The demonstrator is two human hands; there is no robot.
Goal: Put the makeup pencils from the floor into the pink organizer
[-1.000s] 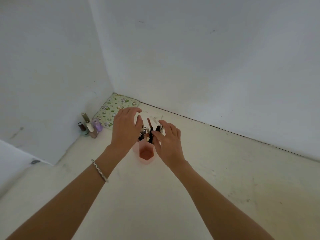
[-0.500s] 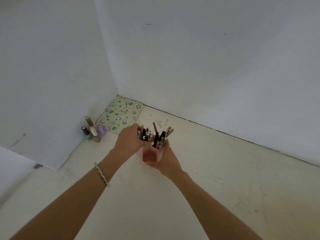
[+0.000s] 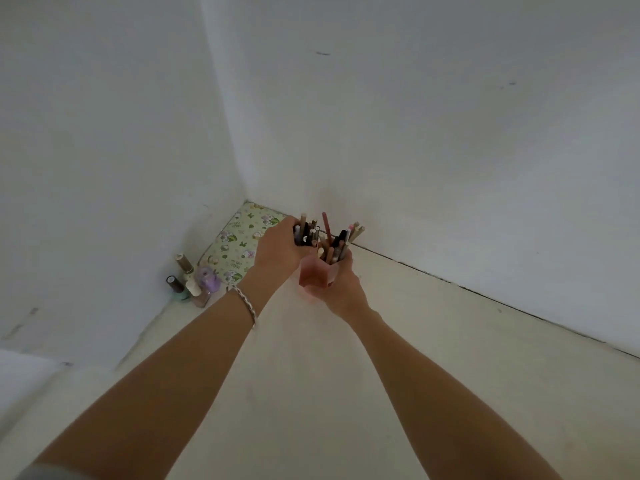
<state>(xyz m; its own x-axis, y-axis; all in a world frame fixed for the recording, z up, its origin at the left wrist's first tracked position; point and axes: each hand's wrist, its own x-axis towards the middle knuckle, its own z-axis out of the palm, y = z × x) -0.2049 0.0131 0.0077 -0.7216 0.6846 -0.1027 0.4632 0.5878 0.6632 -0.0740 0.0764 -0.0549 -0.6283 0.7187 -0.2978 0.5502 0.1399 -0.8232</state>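
The pink organizer (image 3: 313,274) is a translucent cup held above the pale floor, near the room's corner. Several makeup pencils (image 3: 337,242) stand in it, tips fanning upward. My right hand (image 3: 341,289) wraps around the cup's right side and base. My left hand (image 3: 280,249) grips the left compartment, where a second bunch of pencils (image 3: 306,232) stands; its fingers are hidden behind them. A bracelet sits on my left wrist.
A green floral mat (image 3: 239,245) lies in the corner against the walls. Several nail polish bottles (image 3: 192,280) stand by the left wall. White walls close in on the left and behind; bare floor (image 3: 450,358) stretches to the right and toward me.
Both hands closed on the organizer, which stood on the floor, and raised it up and away toward the corner. The camera tilted upward.
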